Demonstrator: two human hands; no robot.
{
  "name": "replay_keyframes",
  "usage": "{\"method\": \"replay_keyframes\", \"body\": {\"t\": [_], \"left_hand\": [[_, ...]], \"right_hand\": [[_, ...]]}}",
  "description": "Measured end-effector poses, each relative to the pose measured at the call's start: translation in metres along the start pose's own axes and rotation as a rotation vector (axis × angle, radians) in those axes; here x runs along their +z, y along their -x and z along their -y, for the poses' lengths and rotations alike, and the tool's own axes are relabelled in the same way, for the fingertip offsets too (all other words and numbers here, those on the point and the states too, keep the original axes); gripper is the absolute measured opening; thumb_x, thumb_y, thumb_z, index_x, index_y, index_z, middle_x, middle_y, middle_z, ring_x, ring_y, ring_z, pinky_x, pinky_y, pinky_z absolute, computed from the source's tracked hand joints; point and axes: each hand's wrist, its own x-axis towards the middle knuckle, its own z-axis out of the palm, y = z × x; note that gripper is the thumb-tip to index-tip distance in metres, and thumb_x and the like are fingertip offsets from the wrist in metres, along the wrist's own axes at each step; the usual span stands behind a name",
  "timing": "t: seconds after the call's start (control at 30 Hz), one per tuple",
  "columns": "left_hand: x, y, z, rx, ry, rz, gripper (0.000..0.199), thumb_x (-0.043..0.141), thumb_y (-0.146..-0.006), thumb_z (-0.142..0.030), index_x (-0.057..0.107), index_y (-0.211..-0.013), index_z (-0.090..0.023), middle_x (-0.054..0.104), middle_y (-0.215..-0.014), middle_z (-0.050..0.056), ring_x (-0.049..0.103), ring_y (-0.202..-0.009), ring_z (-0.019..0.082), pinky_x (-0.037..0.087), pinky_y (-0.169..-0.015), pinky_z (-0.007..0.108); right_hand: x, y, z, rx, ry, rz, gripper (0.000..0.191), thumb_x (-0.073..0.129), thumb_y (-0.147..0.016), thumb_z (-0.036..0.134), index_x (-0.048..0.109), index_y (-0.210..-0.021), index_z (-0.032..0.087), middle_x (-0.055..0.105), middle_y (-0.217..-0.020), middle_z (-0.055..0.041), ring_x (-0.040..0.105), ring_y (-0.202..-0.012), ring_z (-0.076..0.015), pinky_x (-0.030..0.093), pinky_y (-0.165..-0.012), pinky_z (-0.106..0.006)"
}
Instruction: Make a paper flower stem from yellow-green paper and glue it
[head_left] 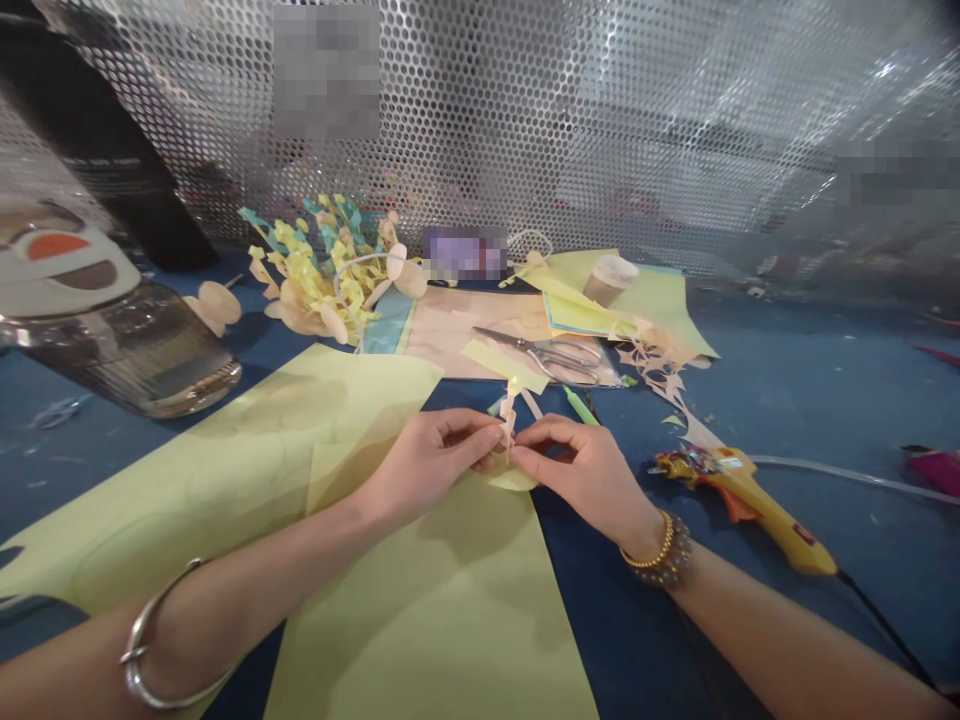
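A small paper flower [508,408] stands upright between my hands, with a pale twisted stem and a yellow tip. My left hand [427,455] is closed on its stem, thumb against fingers. From the other side my right hand [589,475] pinches low on the same piece. A round pale yellow paper base [517,480] shows just under the fingertips; how it joins the stem is hidden. Below the hands lies a long sheet of yellow paper [442,600]. Metal scissors [536,350] rest beyond the hands, near a green pen-like tool [580,405].
A yellow glue gun [772,510] lies at right, its cord running off the front. A large water bottle [127,340] leans at left. Finished paper flowers [322,270] cluster behind. Paper scraps [660,365] and a small cup [611,278] sit before the perforated silvery screen [480,110].
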Motion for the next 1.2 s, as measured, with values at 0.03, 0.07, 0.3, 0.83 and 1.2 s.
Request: {"method": "replay_keyframes", "body": {"t": [0.03,0.07,0.3,0.83,1.2], "left_hand": [[-0.0002,0.0000,-0.0002,-0.001,0.000,0.000,0.021,0.059,-0.081,-0.034,0.068,-0.078,-0.016,0.064,-0.069,0.001,0.052,-0.062,0.010,0.042,-0.059,0.021],[-0.0004,-0.0001,-0.0001,-0.001,0.002,0.001,0.021,0.059,-0.081,-0.034,0.068,-0.078,-0.016,0.064,-0.069,0.001,0.052,-0.062,0.010,0.042,-0.059,0.021],[-0.0008,-0.0010,0.0049,-0.004,0.029,0.013,0.021,0.060,-0.081,-0.035,0.069,-0.079,-0.016,0.065,-0.072,0.001,0.053,-0.064,0.011,0.043,-0.060,0.022],[-0.0014,0.0007,0.0054,0.001,0.008,-0.001,0.022,0.060,-0.081,-0.036,0.068,-0.077,-0.017,0.065,-0.071,0.001,0.053,-0.065,0.011,0.043,-0.061,0.021],[0.0009,0.0008,0.0026,-0.019,0.055,-0.057,0.019,0.065,-0.077,-0.034,0.069,-0.085,-0.018,0.070,-0.082,0.003,0.058,-0.070,0.013,0.044,-0.063,0.023]], "right_hand": [[0.0001,0.0000,-0.0001,0.001,0.000,0.001,0.011,0.067,-0.077,0.029,0.070,-0.078,0.019,0.067,-0.080,-0.0024,0.061,-0.072,-0.0144,0.049,-0.063,-0.027],[0.0002,0.0000,-0.0001,0.000,0.000,0.002,0.010,0.067,-0.077,0.029,0.070,-0.077,0.019,0.066,-0.080,-0.0024,0.060,-0.072,-0.0144,0.049,-0.063,-0.027],[0.0004,0.0012,0.0007,0.004,-0.007,0.004,0.011,0.066,-0.078,0.028,0.070,-0.076,0.019,0.066,-0.079,-0.0028,0.059,-0.073,-0.0150,0.047,-0.062,-0.027],[-0.0002,0.0002,0.0015,0.031,0.000,0.010,0.011,0.066,-0.078,0.028,0.070,-0.074,0.018,0.066,-0.077,-0.0023,0.060,-0.071,-0.0146,0.048,-0.062,-0.026],[0.0006,0.0016,0.0011,-0.017,0.050,0.006,0.009,0.065,-0.077,0.026,0.069,-0.075,0.018,0.066,-0.077,-0.0023,0.061,-0.071,-0.0149,0.049,-0.064,-0.027]]}}
